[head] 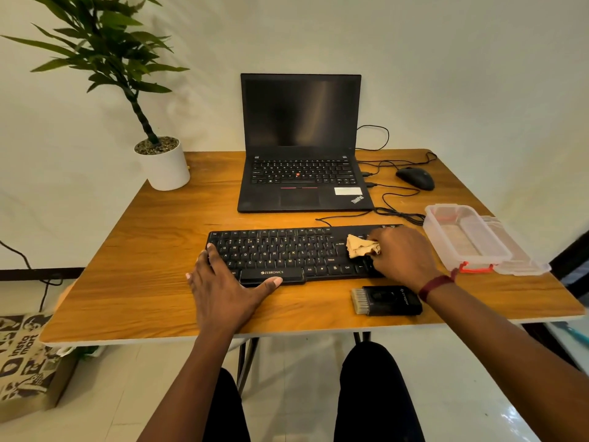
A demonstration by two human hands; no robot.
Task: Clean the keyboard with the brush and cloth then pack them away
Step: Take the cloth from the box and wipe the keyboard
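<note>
Nearest the table's (143, 282) front edge lay the brush (385, 300), bristles pointing left, just in front of the keyboard's right end and touched by neither hand. The left hand (223, 291) lay flat with fingers straight and spread, pressing on the left end of the keyboard (287, 253), thumb along its front edge by the space bar, apparently to steady it. The right hand (403, 253) had its fingers curled round the bunched tan cloth (361, 246) and held it against the keys at the right end. The wiping step therefore seemed to be in hand, with the brush set aside and packing not yet begun. The next move would call for drawing the cloth along the key rows while the left hand braced the board, then carrying both tools to the clear container (465, 237), which stood open just right of the keyboard with its lid (522, 260) beside it. Beyond stood an open laptop (301, 145), screen dark.
</note>
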